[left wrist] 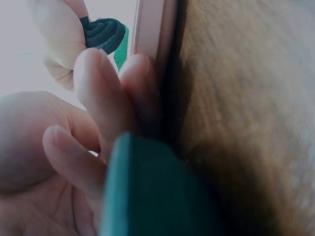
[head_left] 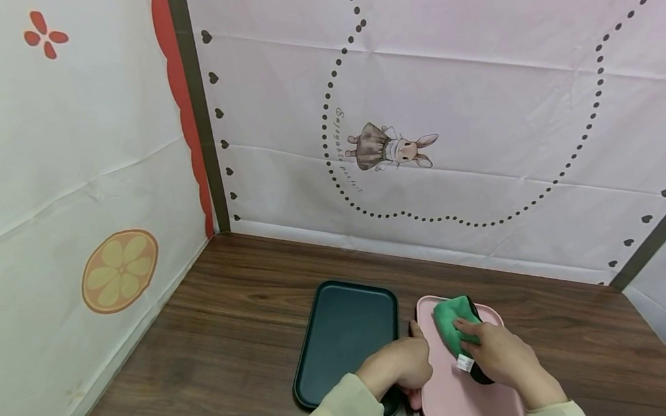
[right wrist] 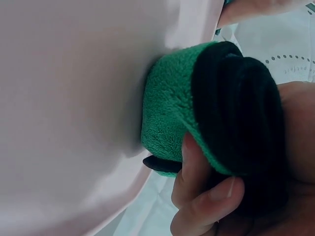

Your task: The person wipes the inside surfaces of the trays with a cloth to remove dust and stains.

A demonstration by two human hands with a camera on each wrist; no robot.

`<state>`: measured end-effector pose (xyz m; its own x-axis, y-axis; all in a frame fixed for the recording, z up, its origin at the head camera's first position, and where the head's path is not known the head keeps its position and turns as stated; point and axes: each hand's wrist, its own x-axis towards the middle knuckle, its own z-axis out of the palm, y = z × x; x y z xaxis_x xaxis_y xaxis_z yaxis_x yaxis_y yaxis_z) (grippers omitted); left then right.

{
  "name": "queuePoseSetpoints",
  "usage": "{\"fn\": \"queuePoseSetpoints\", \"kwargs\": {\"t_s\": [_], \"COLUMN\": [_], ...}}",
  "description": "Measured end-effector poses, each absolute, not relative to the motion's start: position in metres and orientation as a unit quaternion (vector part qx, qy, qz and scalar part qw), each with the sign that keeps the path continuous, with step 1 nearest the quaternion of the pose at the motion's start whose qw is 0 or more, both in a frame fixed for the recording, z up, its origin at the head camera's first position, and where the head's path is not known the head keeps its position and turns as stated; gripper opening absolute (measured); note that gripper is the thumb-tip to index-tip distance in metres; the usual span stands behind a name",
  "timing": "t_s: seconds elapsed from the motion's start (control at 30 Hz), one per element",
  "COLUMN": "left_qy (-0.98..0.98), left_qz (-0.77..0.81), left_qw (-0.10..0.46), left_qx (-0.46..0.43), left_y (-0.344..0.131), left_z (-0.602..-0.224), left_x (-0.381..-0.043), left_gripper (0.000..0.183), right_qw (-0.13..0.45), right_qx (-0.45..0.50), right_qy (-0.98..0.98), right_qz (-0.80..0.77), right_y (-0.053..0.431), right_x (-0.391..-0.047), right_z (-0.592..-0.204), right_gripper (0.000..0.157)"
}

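A pink tray (head_left: 447,396) lies on the wooden table, and my right hand (head_left: 503,355) grips a folded green cloth (head_left: 452,320) on it. The cloth has black edging and a white label (head_left: 465,363). In the right wrist view, fingertips (right wrist: 219,194) press into the fold, whose green plush side (right wrist: 167,108) lies against the tray surface (right wrist: 74,98). My left hand (head_left: 403,364) is at the pink tray's left edge, one finger extended along it. In the left wrist view, its fingers (left wrist: 103,93) reach to the tray's side wall (left wrist: 147,29).
A dark green tray (head_left: 346,332) lies just left of the pink one, partly under my left forearm. Wooden tabletop (head_left: 215,350) extends to both sides. Printed white cloth walls (head_left: 450,125) stand behind and at the left and right.
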<state>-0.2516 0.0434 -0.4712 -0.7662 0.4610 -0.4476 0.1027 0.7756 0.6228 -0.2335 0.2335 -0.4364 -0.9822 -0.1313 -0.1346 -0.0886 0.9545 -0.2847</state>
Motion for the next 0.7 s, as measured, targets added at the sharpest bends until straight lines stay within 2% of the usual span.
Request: {"fn": "queuePoseSetpoints", "kwargs": {"t_s": [0.7], "left_qy": [0.89], "left_qz": [0.304], "left_qw": [0.302], "left_qx": [0.154], "left_y": [0.042], "left_z": [-0.466], "left_x": [-0.247], "left_gripper": [0.081], "right_qw": [0.094], "right_qx": [-0.046], "right_qy": [0.983], "right_qz": [-0.15], "right_y": [0.251], "right_x": [-0.232], "right_z": [-0.438], "right_gripper": [0.043]}}
